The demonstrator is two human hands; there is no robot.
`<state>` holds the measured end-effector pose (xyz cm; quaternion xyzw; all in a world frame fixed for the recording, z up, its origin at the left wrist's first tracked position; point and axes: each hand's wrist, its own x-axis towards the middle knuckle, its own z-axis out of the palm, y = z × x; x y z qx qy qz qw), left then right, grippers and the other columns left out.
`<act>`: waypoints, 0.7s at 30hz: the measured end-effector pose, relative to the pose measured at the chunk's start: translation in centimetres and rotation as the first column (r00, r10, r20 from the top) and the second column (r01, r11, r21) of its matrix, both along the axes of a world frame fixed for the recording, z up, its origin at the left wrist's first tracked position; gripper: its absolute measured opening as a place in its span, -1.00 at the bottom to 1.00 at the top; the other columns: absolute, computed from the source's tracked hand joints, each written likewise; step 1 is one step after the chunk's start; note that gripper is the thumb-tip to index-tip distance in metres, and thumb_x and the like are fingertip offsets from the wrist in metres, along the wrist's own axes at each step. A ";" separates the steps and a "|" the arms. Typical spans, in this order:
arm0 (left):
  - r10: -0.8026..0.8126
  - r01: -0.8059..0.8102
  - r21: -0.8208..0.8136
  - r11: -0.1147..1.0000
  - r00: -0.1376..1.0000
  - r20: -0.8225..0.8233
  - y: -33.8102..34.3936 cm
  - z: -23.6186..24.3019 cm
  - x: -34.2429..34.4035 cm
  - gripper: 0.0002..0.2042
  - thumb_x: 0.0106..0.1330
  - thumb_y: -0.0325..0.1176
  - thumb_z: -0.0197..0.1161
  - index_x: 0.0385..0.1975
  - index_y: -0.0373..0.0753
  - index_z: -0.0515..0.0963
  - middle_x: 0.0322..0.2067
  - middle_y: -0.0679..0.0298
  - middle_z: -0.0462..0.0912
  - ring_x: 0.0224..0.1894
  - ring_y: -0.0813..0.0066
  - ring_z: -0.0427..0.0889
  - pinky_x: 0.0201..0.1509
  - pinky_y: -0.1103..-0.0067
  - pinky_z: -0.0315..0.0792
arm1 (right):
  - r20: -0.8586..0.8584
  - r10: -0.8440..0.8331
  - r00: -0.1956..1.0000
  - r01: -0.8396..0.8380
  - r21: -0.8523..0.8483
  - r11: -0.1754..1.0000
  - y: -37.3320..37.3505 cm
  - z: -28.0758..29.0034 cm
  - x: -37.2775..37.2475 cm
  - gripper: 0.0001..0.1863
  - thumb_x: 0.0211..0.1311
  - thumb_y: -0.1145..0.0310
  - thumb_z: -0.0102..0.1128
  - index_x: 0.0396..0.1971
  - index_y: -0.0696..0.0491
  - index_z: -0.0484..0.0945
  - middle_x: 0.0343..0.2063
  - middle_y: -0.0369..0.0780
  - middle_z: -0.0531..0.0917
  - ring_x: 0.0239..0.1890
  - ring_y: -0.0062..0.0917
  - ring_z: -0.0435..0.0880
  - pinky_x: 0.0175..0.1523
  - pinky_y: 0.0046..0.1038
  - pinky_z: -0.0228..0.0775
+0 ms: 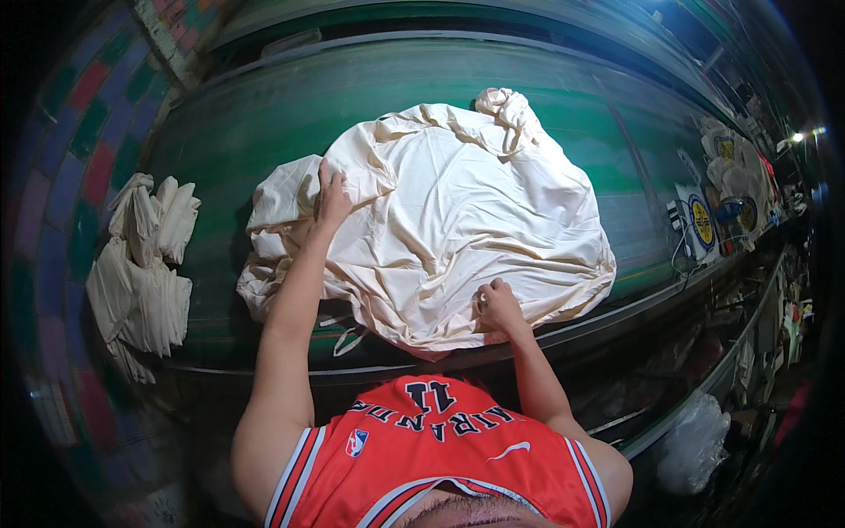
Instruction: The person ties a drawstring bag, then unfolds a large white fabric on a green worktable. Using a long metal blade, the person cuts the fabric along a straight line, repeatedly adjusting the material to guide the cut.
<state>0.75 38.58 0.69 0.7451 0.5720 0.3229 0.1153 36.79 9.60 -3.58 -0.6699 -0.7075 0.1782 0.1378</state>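
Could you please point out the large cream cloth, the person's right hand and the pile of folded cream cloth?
Large cream cloth [453,224]: head view, its wrinkled middle.
Right hand [500,307]: head view, back of the hand.
Pile of folded cream cloth [145,297]: head view, its middle folds.

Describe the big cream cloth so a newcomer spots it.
Find the long green worktable. On its middle, beneath the left hand and right hand, lies the large crumpled cream cloth. Unlike the smaller folded cream cloths at the left, it sprawls wide.
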 end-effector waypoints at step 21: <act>0.369 -0.433 0.202 0.878 0.884 0.288 15.8 2.3 -16.8 -0.23 0.17 -0.43 0.30 0.37 -0.42 0.06 0.34 -0.21 0.13 0.43 -0.16 0.07 0.52 0.21 0.00 | 0.024 -0.298 0.954 0.293 -0.278 0.915 7.1 1.9 -5.3 -0.77 -0.05 0.33 0.24 -0.38 0.13 0.63 -0.26 0.07 0.59 -0.19 -0.02 0.63 -0.03 -0.16 0.50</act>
